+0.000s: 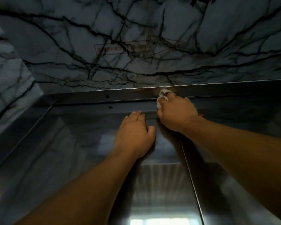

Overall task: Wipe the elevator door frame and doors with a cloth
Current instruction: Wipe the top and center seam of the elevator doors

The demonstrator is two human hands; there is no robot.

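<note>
Marble wall above; right hand presses one cloth.

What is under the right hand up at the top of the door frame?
A crumpled white cloth shows past the fingers of the right hand, pressed on the metal door frame. The hand covers the rest of the cloth and the frame beneath.

head | single view | tilted upward, close to door frame top | arm's reach
</note>
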